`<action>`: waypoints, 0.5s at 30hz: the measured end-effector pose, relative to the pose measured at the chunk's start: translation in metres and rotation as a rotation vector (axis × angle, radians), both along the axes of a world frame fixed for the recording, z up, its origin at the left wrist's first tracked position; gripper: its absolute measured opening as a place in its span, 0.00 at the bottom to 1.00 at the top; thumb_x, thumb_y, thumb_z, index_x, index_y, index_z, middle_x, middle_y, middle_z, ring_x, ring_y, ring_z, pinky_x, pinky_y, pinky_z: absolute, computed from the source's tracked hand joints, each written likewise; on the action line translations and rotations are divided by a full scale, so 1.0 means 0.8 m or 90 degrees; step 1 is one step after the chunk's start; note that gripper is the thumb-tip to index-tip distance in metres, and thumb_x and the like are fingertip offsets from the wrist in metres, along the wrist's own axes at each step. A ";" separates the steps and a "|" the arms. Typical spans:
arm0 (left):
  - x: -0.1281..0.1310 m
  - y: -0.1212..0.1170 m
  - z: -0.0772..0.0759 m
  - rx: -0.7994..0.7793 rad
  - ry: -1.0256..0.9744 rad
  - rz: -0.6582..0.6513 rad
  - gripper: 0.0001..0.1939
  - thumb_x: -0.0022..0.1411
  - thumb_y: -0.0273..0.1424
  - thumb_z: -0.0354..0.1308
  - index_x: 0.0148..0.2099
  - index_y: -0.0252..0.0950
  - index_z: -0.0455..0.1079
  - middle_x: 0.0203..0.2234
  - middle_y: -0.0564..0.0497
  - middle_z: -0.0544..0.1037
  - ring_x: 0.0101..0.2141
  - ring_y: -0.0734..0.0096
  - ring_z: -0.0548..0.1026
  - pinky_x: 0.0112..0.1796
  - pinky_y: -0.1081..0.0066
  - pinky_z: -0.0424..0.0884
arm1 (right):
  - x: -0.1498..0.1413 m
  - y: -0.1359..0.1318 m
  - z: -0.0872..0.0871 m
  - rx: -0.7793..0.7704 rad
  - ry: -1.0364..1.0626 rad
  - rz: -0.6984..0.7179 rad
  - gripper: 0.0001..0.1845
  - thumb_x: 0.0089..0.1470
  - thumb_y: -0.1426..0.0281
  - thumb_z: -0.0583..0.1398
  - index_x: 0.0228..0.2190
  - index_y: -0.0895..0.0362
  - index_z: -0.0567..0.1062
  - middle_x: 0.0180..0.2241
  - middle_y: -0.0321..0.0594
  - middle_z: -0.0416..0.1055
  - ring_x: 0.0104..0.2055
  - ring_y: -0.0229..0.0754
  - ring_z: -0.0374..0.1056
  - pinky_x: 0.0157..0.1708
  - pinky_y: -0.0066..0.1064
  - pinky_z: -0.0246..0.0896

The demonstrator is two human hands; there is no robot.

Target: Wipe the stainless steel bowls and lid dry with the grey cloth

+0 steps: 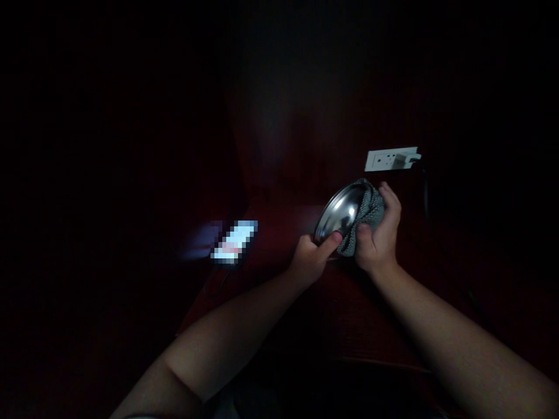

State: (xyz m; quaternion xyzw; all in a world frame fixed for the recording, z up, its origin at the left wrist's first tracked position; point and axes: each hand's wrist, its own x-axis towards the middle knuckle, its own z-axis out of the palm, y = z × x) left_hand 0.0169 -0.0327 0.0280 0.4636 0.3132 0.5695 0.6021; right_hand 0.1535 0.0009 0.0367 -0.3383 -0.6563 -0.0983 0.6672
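Note:
A shiny metal bowl (335,216) is held up, tilted, above the dark red table. My left hand (311,259) grips its near left rim, thumb on the inside and the other fingers hidden beneath. Over the bowl's right side lies a folded grey-green textured cloth (370,214). My right hand (384,235) is wrapped round that cloth and presses it against the rim, thumb in front and fingers behind.
To the left a lit phone (234,242) lies on the dark red table (279,233), a thin cable running from it. At the back right is a white power socket (384,159) with a plug and a dark cord (426,192). Everything around is very dark.

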 end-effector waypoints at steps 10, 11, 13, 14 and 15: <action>-0.006 0.002 0.003 -0.001 0.060 -0.022 0.26 0.42 0.47 0.67 0.32 0.28 0.72 0.25 0.46 0.78 0.26 0.69 0.76 0.34 0.66 0.73 | 0.017 0.014 0.000 -0.037 0.023 0.067 0.32 0.55 0.49 0.51 0.53 0.56 0.64 0.57 0.51 0.61 0.60 0.55 0.57 0.58 0.55 0.49; -0.007 0.003 0.002 -0.002 0.063 -0.024 0.26 0.42 0.47 0.67 0.32 0.28 0.72 0.25 0.46 0.78 0.26 0.69 0.76 0.33 0.66 0.73 | 0.020 0.017 -0.002 -0.049 0.034 0.078 0.31 0.55 0.50 0.51 0.52 0.56 0.64 0.55 0.50 0.63 0.58 0.54 0.59 0.56 0.54 0.51; -0.009 0.004 0.001 -0.004 0.067 -0.029 0.26 0.42 0.48 0.67 0.32 0.28 0.72 0.25 0.46 0.78 0.26 0.70 0.76 0.32 0.67 0.73 | 0.025 0.023 -0.006 -0.075 0.066 0.098 0.29 0.55 0.51 0.51 0.51 0.56 0.65 0.51 0.49 0.66 0.53 0.52 0.64 0.53 0.50 0.57; -0.010 0.005 0.000 -0.003 0.067 -0.030 0.26 0.43 0.48 0.67 0.32 0.28 0.73 0.25 0.46 0.78 0.26 0.70 0.76 0.32 0.66 0.73 | 0.028 0.027 -0.008 -0.088 0.084 0.101 0.28 0.55 0.50 0.51 0.49 0.56 0.65 0.48 0.48 0.68 0.50 0.51 0.66 0.50 0.48 0.59; -0.010 0.006 0.000 -0.002 0.069 -0.031 0.26 0.44 0.48 0.66 0.32 0.28 0.73 0.25 0.46 0.78 0.26 0.70 0.76 0.33 0.66 0.73 | 0.031 0.030 -0.011 -0.100 0.109 0.099 0.27 0.55 0.50 0.51 0.48 0.55 0.66 0.45 0.47 0.69 0.46 0.50 0.67 0.47 0.47 0.61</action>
